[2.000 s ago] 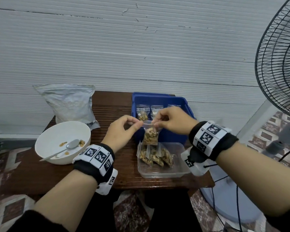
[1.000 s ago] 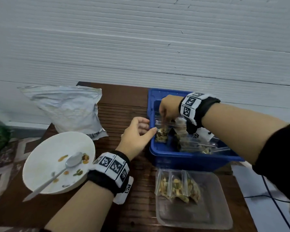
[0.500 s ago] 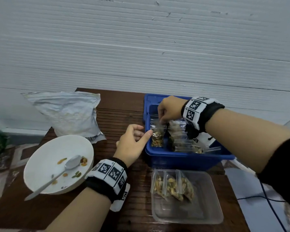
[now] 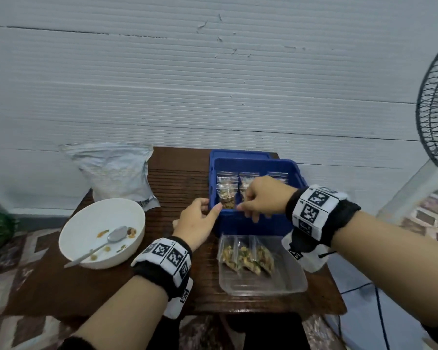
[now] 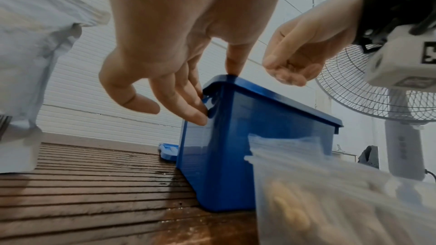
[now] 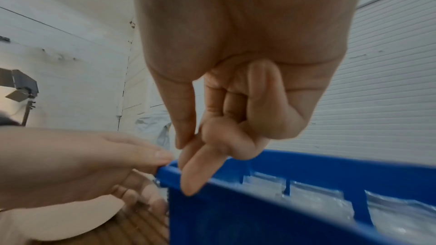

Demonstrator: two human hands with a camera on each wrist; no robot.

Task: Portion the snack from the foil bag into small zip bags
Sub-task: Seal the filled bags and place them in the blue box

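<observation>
Foil bag stands at the far left of the worktop, against the wall. Near it, a white bowl holds a spoon and only a few scraps of snack, so little appears left to portion unless the foil bag, whose contents cannot be seen, holds more. Left hand rests at the near left corner of the blue bin, thumb on the rim, fingers relaxed against the wall, its grip empty. Filled zip bags stand in rows inside the bin. Right hand hovers over the bin's near rim, fingers curled, thumb against forefinger, holding nothing visible. Nearer, a clear tray holds three more filled zip bags, apparently awaiting transfer to the bin.
</observation>
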